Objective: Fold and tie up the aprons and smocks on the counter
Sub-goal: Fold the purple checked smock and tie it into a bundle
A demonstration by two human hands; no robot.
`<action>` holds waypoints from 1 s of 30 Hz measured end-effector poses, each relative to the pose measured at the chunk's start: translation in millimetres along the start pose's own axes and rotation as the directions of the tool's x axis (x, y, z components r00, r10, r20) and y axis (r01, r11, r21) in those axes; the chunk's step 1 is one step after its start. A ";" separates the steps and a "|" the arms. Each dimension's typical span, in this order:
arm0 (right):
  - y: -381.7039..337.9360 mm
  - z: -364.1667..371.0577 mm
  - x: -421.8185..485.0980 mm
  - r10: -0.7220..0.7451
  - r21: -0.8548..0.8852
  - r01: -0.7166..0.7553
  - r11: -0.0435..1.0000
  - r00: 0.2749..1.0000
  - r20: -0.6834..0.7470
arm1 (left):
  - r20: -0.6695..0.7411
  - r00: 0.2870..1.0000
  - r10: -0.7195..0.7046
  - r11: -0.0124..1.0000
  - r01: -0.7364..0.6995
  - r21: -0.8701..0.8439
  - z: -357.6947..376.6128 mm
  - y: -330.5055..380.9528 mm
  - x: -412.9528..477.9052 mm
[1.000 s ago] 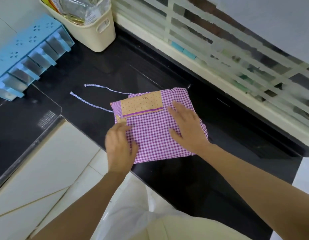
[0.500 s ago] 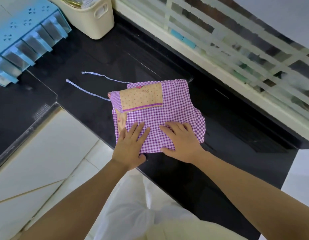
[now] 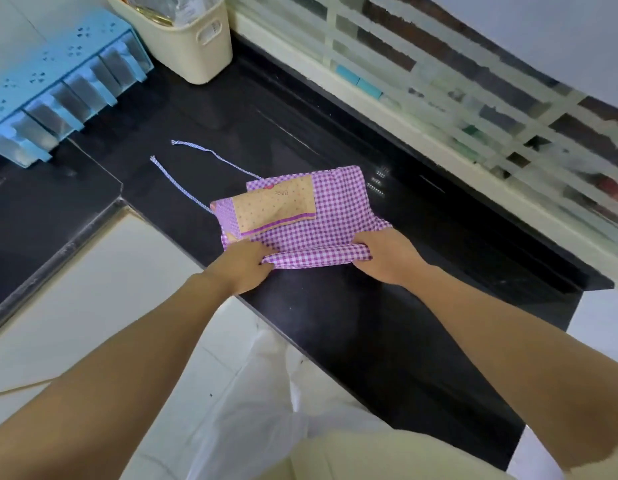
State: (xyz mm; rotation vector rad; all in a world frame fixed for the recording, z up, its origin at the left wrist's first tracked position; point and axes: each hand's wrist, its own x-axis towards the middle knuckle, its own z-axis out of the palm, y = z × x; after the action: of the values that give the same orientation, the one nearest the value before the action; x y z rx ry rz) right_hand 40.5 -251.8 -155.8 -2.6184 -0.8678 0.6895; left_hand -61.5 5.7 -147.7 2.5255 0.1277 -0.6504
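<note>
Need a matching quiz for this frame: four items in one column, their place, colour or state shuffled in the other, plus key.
Things:
1. gingham apron
2. apron strings
3. basket
4. rack

States:
A. cream, at the back by the window grille
B. near edge pinched up by the left hand and right hand
C. lie loose on the black counter, left of the cloth
D. light blue, far left, with a row of clear compartments

Pairs: 1-B, 2-C, 3-A, 4-D
</note>
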 end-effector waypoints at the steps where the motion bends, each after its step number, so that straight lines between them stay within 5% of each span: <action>1: 1.1 -5.4 -2.0 0.027 0.039 -0.027 0.999 1.000 0.011 | 0.026 0.998 -0.052 0.997 0.053 -0.054 -2.4 -2.9 -2.3; 4: 5.8 -12.6 -4.3 0.099 0.293 -0.108 0.950 0.994 0.045 | 0.099 0.973 -0.210 0.914 0.231 -0.333 -3.9 -31.1 -9.7; 8: 10.6 -13.4 -1.9 0.187 0.529 -0.215 0.821 0.976 0.107 | 0.126 0.978 -0.167 0.695 0.207 -0.688 3.7 -48.3 -23.3; 13: 12.7 -4.6 -2.0 0.199 0.575 -0.274 0.771 0.961 0.191 | 0.133 0.976 -0.172 0.569 0.208 -0.795 10.6 -54.7 -30.8; 20: 3.1 -10.0 11.9 0.235 0.540 -0.218 0.813 0.971 0.038 | -0.118 0.962 -0.244 0.632 0.066 -0.772 7.0 -51.6 -22.1; 25: 5.3 -13.7 12.1 0.189 0.545 -0.209 0.812 0.978 0.093 | -0.163 0.960 -0.228 0.665 0.031 -0.746 11.4 -56.6 -19.6; 28: 13.6 -7.4 4.0 0.040 0.299 -0.109 0.948 0.973 0.227 | -0.218 0.970 -0.106 0.712 -0.079 -0.697 13.0 -62.0 -25.3; 30: 19.7 1.3 -1.7 -0.023 0.148 -0.007 0.989 0.980 0.198 | -0.227 0.971 -0.068 0.767 -0.094 -0.634 14.2 -62.2 -25.0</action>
State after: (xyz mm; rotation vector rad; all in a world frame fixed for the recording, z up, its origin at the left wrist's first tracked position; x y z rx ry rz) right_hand 48.0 -267.9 -164.5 -2.4427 -0.8457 0.9880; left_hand -102.8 52.8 -175.5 1.9099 0.3557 -0.2238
